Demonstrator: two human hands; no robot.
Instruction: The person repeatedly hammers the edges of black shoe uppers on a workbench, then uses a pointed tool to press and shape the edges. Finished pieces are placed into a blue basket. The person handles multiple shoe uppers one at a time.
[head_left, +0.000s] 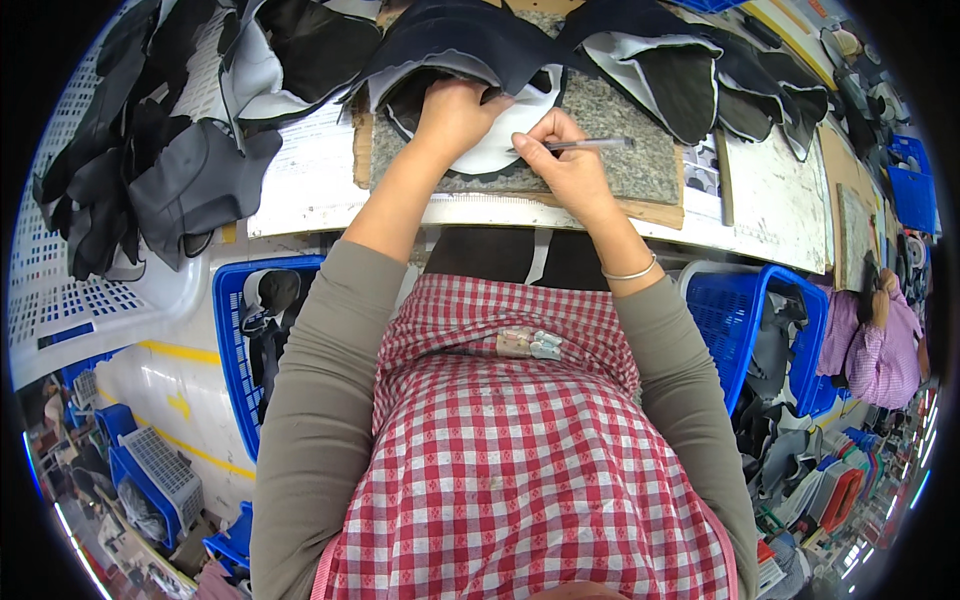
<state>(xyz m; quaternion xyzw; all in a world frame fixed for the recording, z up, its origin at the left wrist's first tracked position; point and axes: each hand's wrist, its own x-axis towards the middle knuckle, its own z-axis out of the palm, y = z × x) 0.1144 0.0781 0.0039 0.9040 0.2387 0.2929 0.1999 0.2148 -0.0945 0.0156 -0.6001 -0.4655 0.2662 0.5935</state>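
Item: 1 white piece [500, 140], flat on a grey pad [640, 165] at the middle of the surface [300, 190], partly under dark cut pieces [460, 40].

Left hand [455, 115]: pressed on the white piece's upper edge, fingers curled together over it, pinning it down.

Right hand [565, 160]: fingers clamped on a pen [590, 144], which lies nearly level with its tip toward the white piece.

Step in hand, as judged: marking or tracing on the white piece. The next stroke would call for a steady hold by the left hand and the pen tip kept on the piece.

Surface: white, worn, with cardboard [362, 150] under the pad. More dark and grey pieces [180, 170] are heaped at left and right.

Room: 2 blue baskets [232, 340] [740, 310] stand below the surface, each holding cut pieces. Another person [885, 345] in pink sits at far right. A yellow line [185, 352] marks the floor.
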